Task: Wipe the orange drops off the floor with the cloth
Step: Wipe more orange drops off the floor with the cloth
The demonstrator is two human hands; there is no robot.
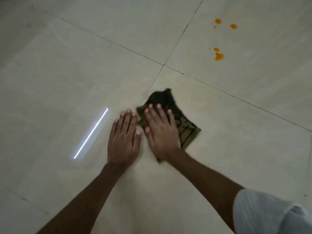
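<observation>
Cloth (184, 122): dark olive w/ a faint pattern, lying flat-ish on the floor (67, 65), just below-right of the tile-joint crossing (163, 65). Its long axis runs diagonal, from a bunched, blurred dark end nearest the crossing down-right to a squared corner pointing away from it. Right hand (160, 134) lies palm-down on the cloth's left half, fingers spread and straight, pressing rather than gripping; fingertips aim toward the crossing. Left hand (124, 139) is flat on bare floor just left of the cloth, fingers extended & together, holding nothing; can't tell if its thumb touches the cloth edge. Orange drops (219, 56) sit well apart, up-right of the crossing on the far tile, in two small clusters, unwiped. A bright white light streak (91, 133) reflects off the floor left of the left hand. Pale sleeve (263, 215) at bottom right.
</observation>
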